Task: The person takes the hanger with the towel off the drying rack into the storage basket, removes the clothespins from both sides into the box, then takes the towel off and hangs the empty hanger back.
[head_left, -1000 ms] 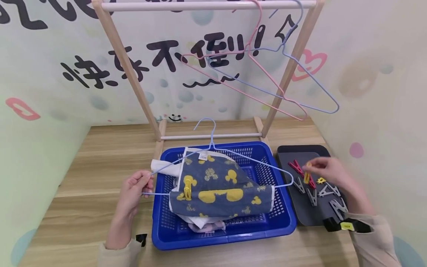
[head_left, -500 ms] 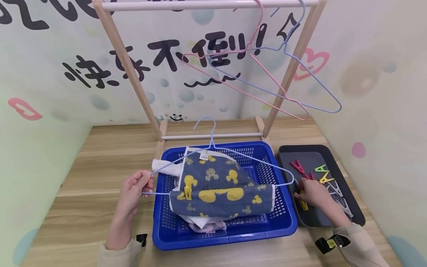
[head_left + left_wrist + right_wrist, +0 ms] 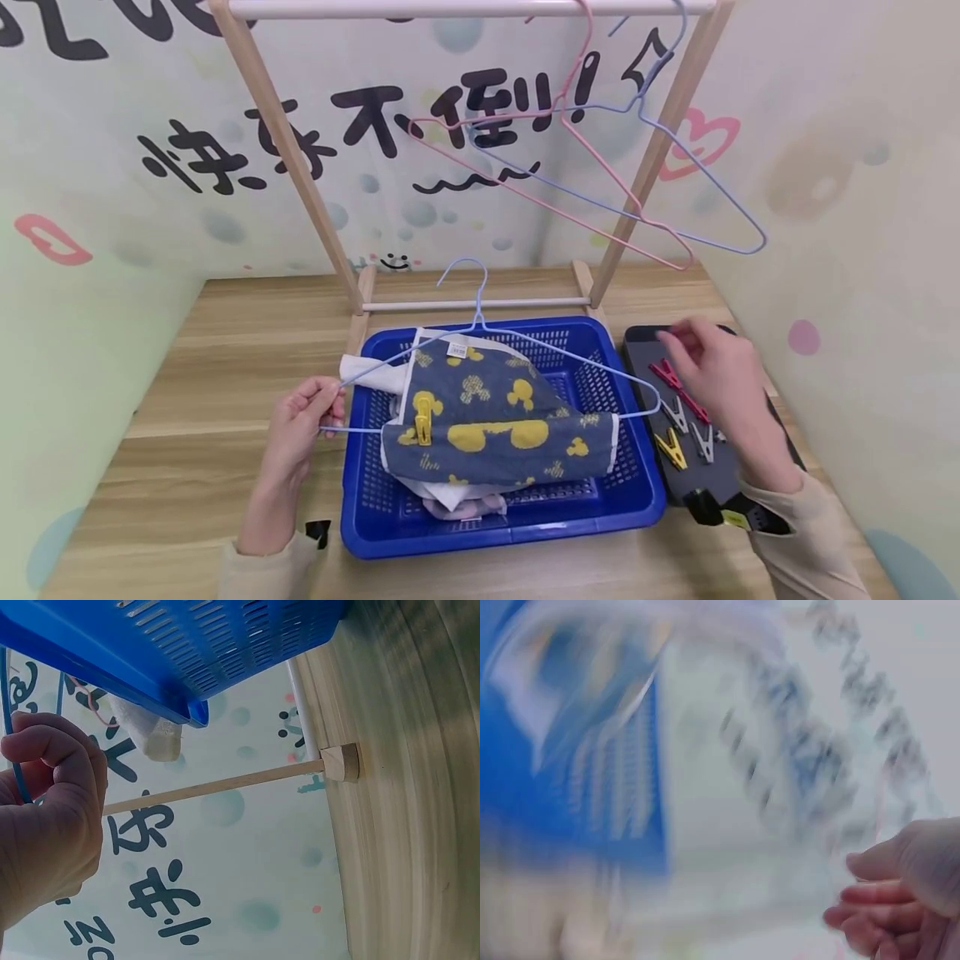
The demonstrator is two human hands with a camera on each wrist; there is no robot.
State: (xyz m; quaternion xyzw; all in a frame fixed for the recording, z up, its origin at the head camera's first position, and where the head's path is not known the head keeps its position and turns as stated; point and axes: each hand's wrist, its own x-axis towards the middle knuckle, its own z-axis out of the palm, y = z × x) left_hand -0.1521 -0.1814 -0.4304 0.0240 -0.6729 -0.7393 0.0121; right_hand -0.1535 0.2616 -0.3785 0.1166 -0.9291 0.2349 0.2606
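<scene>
My left hand [image 3: 303,417] grips the left end of a blue clothes hanger [image 3: 551,347]; the left wrist view shows the fingers [image 3: 56,742] curled round its wire. Over the hanger's lower bar is draped a dark blue cloth [image 3: 495,458] with yellow mouse-head shapes. A yellow clothespin [image 3: 423,419] is clipped on it near its left end. My right hand [image 3: 720,375] is above the dark tray [image 3: 705,492], with nothing visible between thumb and fingers [image 3: 877,862]. In the tray lie a yellow clothespin [image 3: 670,450], red clothespins [image 3: 666,373] and grey clothespins [image 3: 702,442].
Beneath the hanger, a blue basket [image 3: 502,546] holds more cloth [image 3: 465,507]. Behind it stands a wooden rack [image 3: 281,158], with a pink hanger [image 3: 600,167] and another blue hanger [image 3: 705,179] on its top bar. Walls [image 3: 847,250] border the table [image 3: 187,400].
My right hand brought a yellow clothespin down into the tray's left side, let it go there, and rose away from it. The left hand still holds the hanger in nearly the same place.
</scene>
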